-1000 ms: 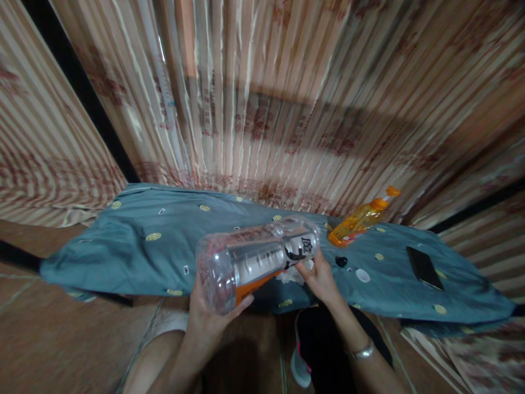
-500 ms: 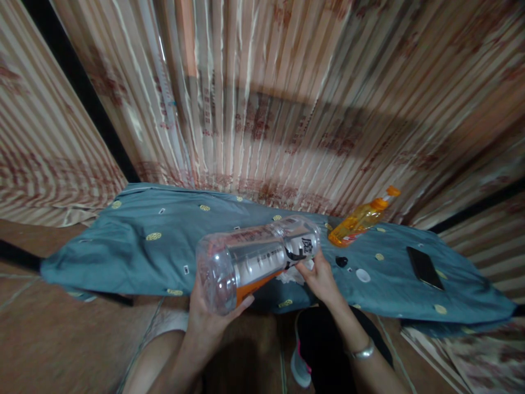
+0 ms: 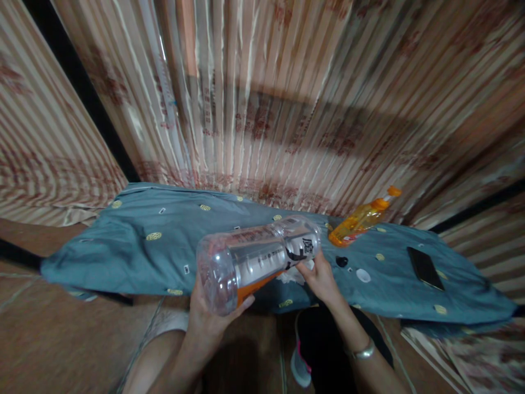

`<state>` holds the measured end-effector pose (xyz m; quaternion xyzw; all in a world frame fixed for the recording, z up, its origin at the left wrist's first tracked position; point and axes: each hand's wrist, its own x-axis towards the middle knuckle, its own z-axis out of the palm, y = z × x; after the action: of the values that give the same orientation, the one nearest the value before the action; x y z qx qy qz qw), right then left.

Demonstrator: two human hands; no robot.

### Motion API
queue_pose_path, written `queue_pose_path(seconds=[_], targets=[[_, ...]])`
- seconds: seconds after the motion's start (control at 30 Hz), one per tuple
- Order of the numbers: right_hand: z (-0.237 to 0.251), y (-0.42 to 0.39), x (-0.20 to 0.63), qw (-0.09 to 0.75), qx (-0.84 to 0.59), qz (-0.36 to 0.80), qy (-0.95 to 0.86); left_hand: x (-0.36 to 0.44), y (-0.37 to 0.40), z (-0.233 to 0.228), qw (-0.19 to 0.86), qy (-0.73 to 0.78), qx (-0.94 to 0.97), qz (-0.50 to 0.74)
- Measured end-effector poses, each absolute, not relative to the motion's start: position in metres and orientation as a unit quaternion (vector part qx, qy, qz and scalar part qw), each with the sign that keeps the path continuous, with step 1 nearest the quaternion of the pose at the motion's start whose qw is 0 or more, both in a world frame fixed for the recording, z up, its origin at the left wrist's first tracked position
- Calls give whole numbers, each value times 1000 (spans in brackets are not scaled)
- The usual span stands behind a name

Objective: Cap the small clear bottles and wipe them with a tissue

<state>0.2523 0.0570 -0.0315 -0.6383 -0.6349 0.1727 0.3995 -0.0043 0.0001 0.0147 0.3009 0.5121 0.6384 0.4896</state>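
Note:
My left hand (image 3: 207, 317) grips the base of a large clear plastic bottle (image 3: 254, 257), which is tipped on its side with a little orange liquid pooled along its lower wall. My right hand (image 3: 322, 279) is at the bottle's neck end, fingers closed there; the mouth itself is hidden behind it. A smaller bottle of orange liquid (image 3: 361, 219) with an orange cap lies tilted on the blue-grey cloth (image 3: 135, 246) just beyond. A dark cap (image 3: 341, 261) and a white cap (image 3: 363, 275) lie on the cloth beside my right hand.
The blue-grey cloth covers a low surface in front of striped curtains (image 3: 266, 109). A dark phone (image 3: 424, 267) lies on it at the right. Brown tiled floor (image 3: 61, 339) is at the left. My knees and a shoe (image 3: 301, 366) are below the bottle.

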Motion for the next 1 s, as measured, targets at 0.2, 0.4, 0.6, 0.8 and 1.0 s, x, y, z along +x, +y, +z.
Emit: queue_pose_path(seconds=[0.2,0.4,0.6,0.8,1.0], targets=[[-32,57,253,399,-641,174,-633,5,-9,41,506,493,294,643],[-32,58,253,402,-640,166,-633,8,-10,42,517,475,263,661],[-31,57,252,402,-635,169,-638,3,-8,32,519,494,279,639],[-29,57,251,398,-641,164,-635,2,-8,32,507,484,294,650],[-30,58,251,411,-631,168,-636,1,-1,22,499,473,306,658]])
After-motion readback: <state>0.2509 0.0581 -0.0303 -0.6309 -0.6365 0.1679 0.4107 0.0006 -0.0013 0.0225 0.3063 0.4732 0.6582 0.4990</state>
